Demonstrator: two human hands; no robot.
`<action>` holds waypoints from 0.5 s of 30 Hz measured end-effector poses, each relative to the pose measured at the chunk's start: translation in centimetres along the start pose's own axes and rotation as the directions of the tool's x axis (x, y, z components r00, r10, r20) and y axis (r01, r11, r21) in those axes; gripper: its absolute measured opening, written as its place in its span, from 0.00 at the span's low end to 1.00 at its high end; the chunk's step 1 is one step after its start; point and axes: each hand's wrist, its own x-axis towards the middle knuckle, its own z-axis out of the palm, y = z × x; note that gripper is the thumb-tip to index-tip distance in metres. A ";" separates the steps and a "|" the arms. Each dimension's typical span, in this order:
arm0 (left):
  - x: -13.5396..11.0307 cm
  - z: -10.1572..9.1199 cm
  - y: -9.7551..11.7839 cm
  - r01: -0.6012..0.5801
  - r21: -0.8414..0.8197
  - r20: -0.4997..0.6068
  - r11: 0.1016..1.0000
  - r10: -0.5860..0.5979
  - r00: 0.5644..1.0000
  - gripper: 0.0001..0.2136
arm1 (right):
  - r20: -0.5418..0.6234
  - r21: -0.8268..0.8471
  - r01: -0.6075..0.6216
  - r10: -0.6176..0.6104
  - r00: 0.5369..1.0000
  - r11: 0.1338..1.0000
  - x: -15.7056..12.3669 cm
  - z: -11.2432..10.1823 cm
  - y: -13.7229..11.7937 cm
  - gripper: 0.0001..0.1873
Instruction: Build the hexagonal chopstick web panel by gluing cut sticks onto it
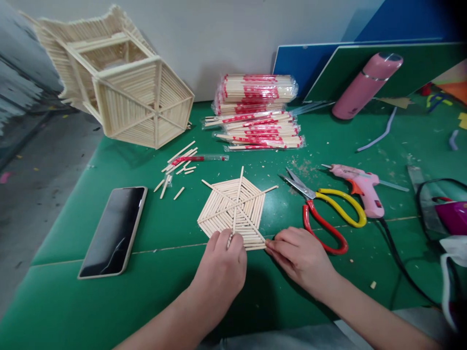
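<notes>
A flat hexagonal panel of thin wooden sticks lies on the green table, its crossed spokes sticking out past the rim. My left hand is closed at the panel's lower edge, fingertips curled over the sticks near the bottom spoke. At the lower right corner, my right hand pinches the stick ends between thumb and fingers. The fingers partly hide the bottom row. Just beyond my right hand, scissors with one red and one yellow handle lie with blades slightly apart.
A pink glue gun with a cord lies at right, near a pink bottle. Wrapped chopstick bundles are stacked at the back. A stick-built hexagonal structure stands back left. Cut sticks and a phone lie left.
</notes>
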 end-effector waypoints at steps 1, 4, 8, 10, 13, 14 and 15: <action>0.0 0.0 0.0 -0.001 0.002 0.001 1.000 0.001 1.000 0.06 | 0.002 -0.001 0.000 0.000 1.000 1.000 0.0 0.0 0.0 0.11; 0.1 0.1 0.0 -0.004 0.004 0.002 1.000 0.004 1.000 0.06 | 0.006 -0.002 -0.002 0.002 1.000 1.000 0.0 0.0 0.0 0.11; 0.0 0.1 0.0 -0.006 -0.005 0.013 1.000 0.006 1.000 0.06 | 0.009 -0.003 -0.001 0.001 1.000 1.000 0.0 -0.1 0.0 0.11; 0.0 0.1 0.0 0.000 -0.012 0.016 1.000 0.000 1.000 0.06 | 0.008 -0.002 0.001 -0.001 1.000 1.000 0.0 0.0 0.1 0.11; -0.1 0.0 0.0 0.003 -0.010 0.022 1.000 -0.003 1.000 0.07 | 0.005 0.000 0.004 -0.004 1.000 1.000 0.0 0.0 0.1 0.11; -0.1 0.0 0.0 0.003 -0.008 0.024 1.000 -0.003 1.000 0.07 | 0.005 0.000 0.006 -0.006 1.000 1.000 0.0 0.0 0.2 0.11; 0.0 -0.1 0.0 0.000 -0.005 0.030 1.000 0.000 1.000 0.07 | 0.004 0.001 0.008 -0.008 1.000 1.000 0.0 0.1 0.2 0.11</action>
